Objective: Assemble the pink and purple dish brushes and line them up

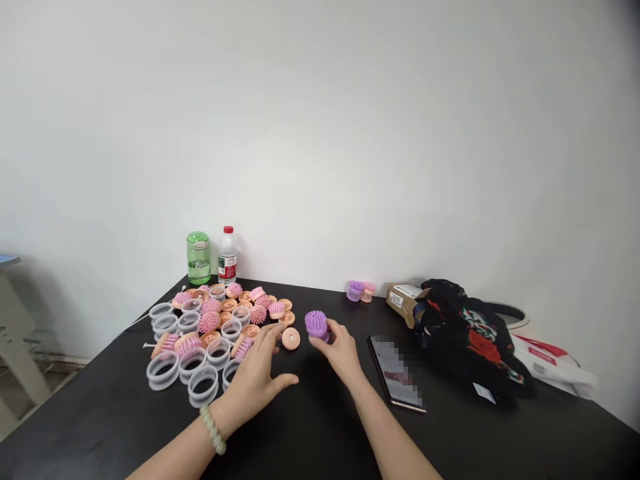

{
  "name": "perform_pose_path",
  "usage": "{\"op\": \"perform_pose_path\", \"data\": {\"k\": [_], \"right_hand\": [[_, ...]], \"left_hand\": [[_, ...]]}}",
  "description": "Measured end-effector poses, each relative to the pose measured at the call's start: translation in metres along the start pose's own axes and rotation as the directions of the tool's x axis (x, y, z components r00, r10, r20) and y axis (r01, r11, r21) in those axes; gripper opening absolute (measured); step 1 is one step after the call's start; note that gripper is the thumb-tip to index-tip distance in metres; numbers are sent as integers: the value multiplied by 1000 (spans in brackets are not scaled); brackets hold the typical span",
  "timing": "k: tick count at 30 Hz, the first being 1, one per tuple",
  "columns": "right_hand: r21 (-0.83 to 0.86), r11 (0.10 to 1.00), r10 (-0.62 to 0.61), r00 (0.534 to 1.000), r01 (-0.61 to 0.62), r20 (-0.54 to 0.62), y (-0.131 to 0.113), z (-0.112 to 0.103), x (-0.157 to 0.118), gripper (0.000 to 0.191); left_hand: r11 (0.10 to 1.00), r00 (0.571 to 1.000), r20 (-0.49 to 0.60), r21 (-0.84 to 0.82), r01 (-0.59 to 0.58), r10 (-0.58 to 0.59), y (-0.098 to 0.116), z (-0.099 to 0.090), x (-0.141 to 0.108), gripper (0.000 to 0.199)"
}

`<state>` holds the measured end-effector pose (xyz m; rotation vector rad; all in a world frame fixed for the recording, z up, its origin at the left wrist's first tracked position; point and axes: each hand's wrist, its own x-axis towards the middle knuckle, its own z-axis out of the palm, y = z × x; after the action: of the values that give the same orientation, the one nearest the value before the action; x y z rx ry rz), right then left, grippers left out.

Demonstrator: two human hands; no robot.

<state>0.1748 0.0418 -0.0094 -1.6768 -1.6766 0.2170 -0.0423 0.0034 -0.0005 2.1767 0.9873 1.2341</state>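
Note:
Between the thumb and fingers of my right hand (343,350) is a purple scalp massage brush (316,324), bristles facing up. My left hand (255,377), with a beaded bracelet at the wrist, is open, its thumb spread from its fingers, and holds nothing. Beyond its fingertips a round peach cap (291,338) lies on the black table. To the left of this hand spreads a pile of clear plastic rings (163,370), pink bristle heads (209,322) and peach bases (229,305). Part of the pile is hidden behind the left hand.
A green bottle (199,259) and a red-capped water bottle (227,257) stand at the back left. Two finished-looking brushes (355,291), purple and peach-pink, sit near the wall. On the right are a phone (397,373), a cardboard box (404,301), a black bag (460,340) and a white bag (553,363).

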Motion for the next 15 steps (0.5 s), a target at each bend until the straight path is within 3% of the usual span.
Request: {"op": "perform_pose_path", "data": {"k": [5, 15], "right_hand": [[-165, 974, 148, 987, -158, -70, 42, 9, 32, 30], [-366, 864, 304, 938, -345, -166, 72, 25, 103, 32]], "left_hand": [[988, 999, -1, 148, -46, 47, 0, -3, -2, 71], [921, 985, 44, 349, -174, 170, 4, 5, -11, 87]]}}
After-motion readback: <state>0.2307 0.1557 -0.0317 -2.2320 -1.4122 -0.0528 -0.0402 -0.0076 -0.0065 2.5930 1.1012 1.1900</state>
